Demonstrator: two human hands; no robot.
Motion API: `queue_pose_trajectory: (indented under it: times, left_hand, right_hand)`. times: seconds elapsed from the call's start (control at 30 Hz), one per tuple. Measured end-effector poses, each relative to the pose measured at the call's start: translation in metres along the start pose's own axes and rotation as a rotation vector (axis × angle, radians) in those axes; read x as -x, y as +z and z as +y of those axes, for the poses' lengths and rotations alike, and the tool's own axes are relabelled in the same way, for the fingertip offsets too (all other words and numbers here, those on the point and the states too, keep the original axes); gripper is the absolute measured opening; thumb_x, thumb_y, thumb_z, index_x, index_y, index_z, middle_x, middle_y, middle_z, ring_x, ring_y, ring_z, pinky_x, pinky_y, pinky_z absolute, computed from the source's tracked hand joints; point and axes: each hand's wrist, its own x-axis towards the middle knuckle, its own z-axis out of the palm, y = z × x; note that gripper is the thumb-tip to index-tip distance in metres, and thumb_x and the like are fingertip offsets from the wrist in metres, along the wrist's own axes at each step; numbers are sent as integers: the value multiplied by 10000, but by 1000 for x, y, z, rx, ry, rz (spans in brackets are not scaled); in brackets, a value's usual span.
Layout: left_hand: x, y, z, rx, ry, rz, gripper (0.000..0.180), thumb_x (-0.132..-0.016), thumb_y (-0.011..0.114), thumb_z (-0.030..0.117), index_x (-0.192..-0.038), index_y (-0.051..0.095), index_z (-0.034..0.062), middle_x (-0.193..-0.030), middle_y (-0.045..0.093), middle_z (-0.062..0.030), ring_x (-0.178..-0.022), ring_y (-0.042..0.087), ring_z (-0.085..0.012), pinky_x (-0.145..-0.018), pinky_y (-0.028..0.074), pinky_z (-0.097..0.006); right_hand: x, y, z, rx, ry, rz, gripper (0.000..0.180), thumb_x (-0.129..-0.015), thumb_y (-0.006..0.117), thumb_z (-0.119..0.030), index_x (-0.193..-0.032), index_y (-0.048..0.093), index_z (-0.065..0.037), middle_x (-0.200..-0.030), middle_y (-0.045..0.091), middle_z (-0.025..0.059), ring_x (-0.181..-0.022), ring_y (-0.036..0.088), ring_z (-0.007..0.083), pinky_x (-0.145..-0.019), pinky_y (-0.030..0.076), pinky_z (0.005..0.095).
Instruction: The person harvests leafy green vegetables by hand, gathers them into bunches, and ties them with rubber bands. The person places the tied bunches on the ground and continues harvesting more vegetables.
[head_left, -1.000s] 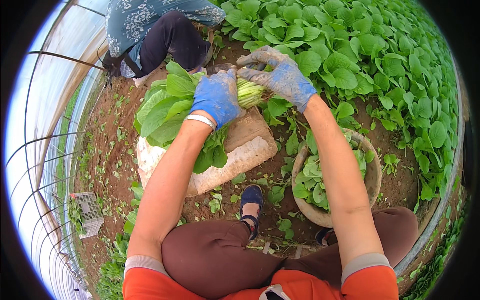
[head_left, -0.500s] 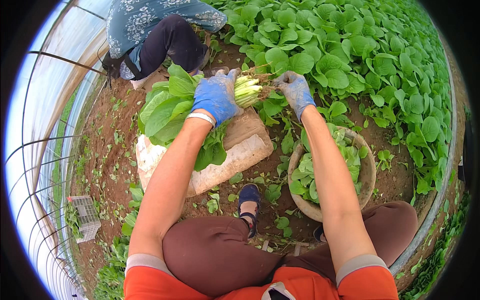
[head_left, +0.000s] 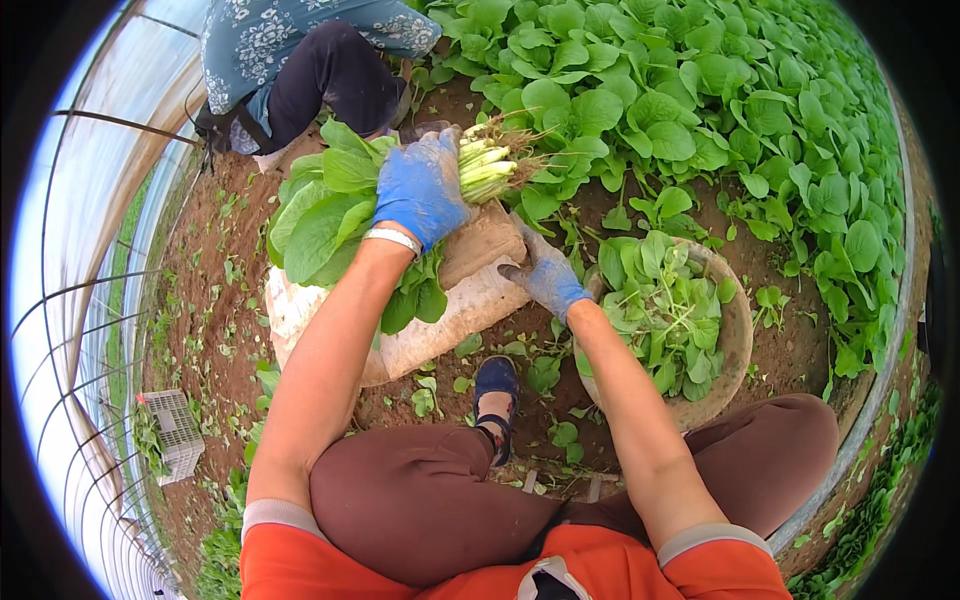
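My left hand [head_left: 423,188], in a blue rubber-coated glove, is closed around a bunch of leafy greens [head_left: 325,215]. The broad leaves hang to the left; pale stems and thin brown roots stick out on the right. Beneath the bunch lies a dirty, whitish block [head_left: 440,325] on the soil. Against its right end is my gloved right hand [head_left: 550,278], open, thumb and fingers apart, with no greens in it. Whether it presses on the block I cannot tell. Right of this hand stands a round, mud-stained tub [head_left: 738,325] holding loose leaves [head_left: 665,315].
Another person [head_left: 310,75] in a patterned blue top crouches at the upper left. A dense bed of greens [head_left: 700,110] fills the upper right. Left, a grey plastic crate [head_left: 178,437] stands near the plastic-sheeted frame [head_left: 85,260]. My shoe [head_left: 496,385] is below the block.
My right hand has left the root end of the bunch and come down to the block's right end. The left hand keeps hold of the greens, and more of the tub shows.
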Motion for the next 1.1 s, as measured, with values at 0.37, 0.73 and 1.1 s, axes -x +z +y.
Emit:
queue_pose_trajectory:
  times: [0.37, 0.73, 1.1]
  left_hand:
    - [79, -4, 0, 60, 175, 69, 1091, -631, 791, 385, -1438, 220, -77, -1136, 568, -164, -1025, 554, -297, -881, 399, -405]
    - [72, -1, 4, -129, 157, 54, 803, -705, 626, 195, -1403, 333, -72, -1061, 566, -167, -906, 581, -281, -808, 423, -377]
    - [71, 4, 1, -100, 207, 194, 810, -706, 633, 199, -1428, 333, -11, -1070, 580, -168, -980, 575, -294, -859, 423, -390]
  right_hand:
    - [69, 8, -6, 84, 25, 0, 557, -819, 664, -123, -1336, 473, -48, -1185, 617, 160, -963, 645, 281, -837, 515, 353]
    - [-24, -95, -139, 240, -441, 64, 157, -845, 641, -57, -997, 682, -58, -947, 651, 74, -858, 637, 198, -767, 508, 312]
    - [-39, -95, -144, 389, -474, -112, 139, -761, 666, -155, -897, 650, -133, -856, 631, 78, -806, 622, 300, -711, 505, 391]
